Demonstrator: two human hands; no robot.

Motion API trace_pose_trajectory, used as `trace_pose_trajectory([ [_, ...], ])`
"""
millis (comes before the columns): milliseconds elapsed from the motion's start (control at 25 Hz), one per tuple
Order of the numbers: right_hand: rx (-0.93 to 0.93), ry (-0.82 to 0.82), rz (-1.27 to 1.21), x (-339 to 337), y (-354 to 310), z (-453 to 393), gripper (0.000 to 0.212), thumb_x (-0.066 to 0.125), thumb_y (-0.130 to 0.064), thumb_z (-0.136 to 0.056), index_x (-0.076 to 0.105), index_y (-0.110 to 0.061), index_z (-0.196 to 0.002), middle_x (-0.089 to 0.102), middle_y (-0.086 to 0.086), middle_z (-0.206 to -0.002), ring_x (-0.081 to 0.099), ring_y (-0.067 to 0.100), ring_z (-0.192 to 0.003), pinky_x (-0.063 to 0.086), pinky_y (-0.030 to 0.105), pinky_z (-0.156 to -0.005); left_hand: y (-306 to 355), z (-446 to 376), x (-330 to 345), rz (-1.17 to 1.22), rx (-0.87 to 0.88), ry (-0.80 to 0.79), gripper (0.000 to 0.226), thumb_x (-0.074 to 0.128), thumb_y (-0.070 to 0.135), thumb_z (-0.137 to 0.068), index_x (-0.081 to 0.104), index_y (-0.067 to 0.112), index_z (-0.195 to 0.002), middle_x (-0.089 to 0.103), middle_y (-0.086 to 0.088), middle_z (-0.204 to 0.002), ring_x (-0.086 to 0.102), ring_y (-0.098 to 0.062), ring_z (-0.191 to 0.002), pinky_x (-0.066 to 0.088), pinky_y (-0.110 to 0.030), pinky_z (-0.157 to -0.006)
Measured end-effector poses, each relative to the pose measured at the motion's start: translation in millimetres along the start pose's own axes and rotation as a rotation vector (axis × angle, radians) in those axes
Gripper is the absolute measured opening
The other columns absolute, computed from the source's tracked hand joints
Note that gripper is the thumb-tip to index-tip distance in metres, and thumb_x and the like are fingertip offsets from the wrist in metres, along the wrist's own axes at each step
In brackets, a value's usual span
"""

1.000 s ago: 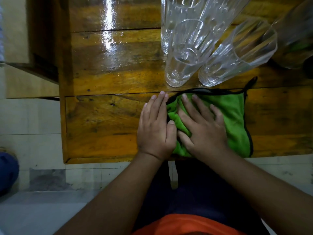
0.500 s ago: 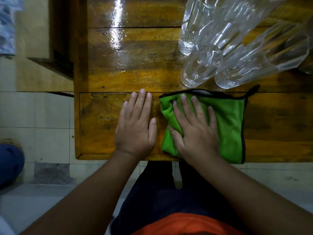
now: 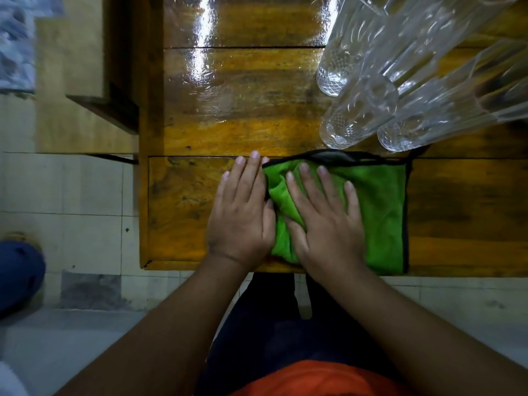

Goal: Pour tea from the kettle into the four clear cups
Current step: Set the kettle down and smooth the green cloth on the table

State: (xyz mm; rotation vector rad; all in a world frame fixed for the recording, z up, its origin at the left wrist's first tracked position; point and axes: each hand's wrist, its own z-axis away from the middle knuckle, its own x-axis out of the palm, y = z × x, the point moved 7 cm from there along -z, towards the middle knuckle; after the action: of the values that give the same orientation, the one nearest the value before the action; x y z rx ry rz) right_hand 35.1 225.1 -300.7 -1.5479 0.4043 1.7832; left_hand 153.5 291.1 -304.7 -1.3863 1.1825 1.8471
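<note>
Clear empty cups stand on the glossy wooden table at the upper right: one at the back, one in the middle and one to its right. No kettle is in view. A green cloth with black trim lies flat by the table's near edge. My right hand rests flat on the cloth's left part, fingers spread. My left hand lies flat on the wood just left of the cloth, its thumb touching the cloth's edge. Neither hand holds anything.
The table's left edge and near corner are at lower left, with tiled floor beyond. A wooden bench or stool stands left of the table. Something blue lies on the floor at far left.
The view has shifted so the table sits further right. My left hand moved back against the cloth's left edge after sitting apart from it. My right hand stays pressed on the cloth.
</note>
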Motion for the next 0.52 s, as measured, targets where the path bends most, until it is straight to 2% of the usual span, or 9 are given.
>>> trace_pose_trajectory([
  [160, -0.09, -0.069, 0.032, 10.6, 2.9, 49.9, 0.075, 0.051, -0.042, -0.085, 0.025, -0.033, -0.155, 0.019, -0.006, -0.165, 0.012, 0.017, -0.153, 0.01, 0.052, -0.122, 1.0, 0.2, -1.4, 0.047, 0.004, -0.013, 0.074, 0.037, 0.023, -0.084, 0.028, 0.013, -0.156, 0.022, -0.004, -0.165, 0.013, -0.021, -0.154, 0.004, -0.037, -0.125],
  [360, -0.041, 0.014, -0.003, -2.6, -10.5, -5.0, 0.066, 0.049, -0.044, -0.088, 0.037, -0.03, -0.151, 0.027, -0.005, -0.164, 0.019, 0.017, -0.152, 0.017, 0.052, -0.119, -6.8, -0.9, -3.2, 0.145, -0.026, -0.004, 0.071, 0.038, 0.021, -0.085, 0.032, 0.013, -0.155, 0.025, -0.002, -0.165, 0.013, -0.017, -0.154, 0.005, -0.035, -0.125],
  [440, -0.029, 0.031, -0.021, 0.7, -13.4, -4.6, 0.066, 0.05, -0.043, -0.088, 0.037, -0.029, -0.151, 0.026, -0.004, -0.164, 0.018, 0.018, -0.152, 0.016, 0.053, -0.12, -5.6, -0.3, -4.7, 0.217, -0.01, -0.035, 0.071, 0.039, 0.02, -0.085, 0.032, 0.012, -0.155, 0.025, -0.002, -0.165, 0.012, -0.017, -0.154, 0.006, -0.035, -0.125],
  [520, -0.042, -0.004, -0.006, 10.9, -16.2, 17.6, 0.069, 0.051, -0.042, -0.087, 0.033, -0.029, -0.153, 0.024, -0.003, -0.164, 0.016, 0.019, -0.153, 0.014, 0.053, -0.121, -14.7, 2.1, -11.8, 0.193, -0.013, -0.046, 0.07, 0.04, 0.021, -0.087, 0.029, 0.011, -0.156, 0.024, -0.003, -0.165, 0.01, -0.018, -0.155, 0.007, -0.038, -0.126],
])
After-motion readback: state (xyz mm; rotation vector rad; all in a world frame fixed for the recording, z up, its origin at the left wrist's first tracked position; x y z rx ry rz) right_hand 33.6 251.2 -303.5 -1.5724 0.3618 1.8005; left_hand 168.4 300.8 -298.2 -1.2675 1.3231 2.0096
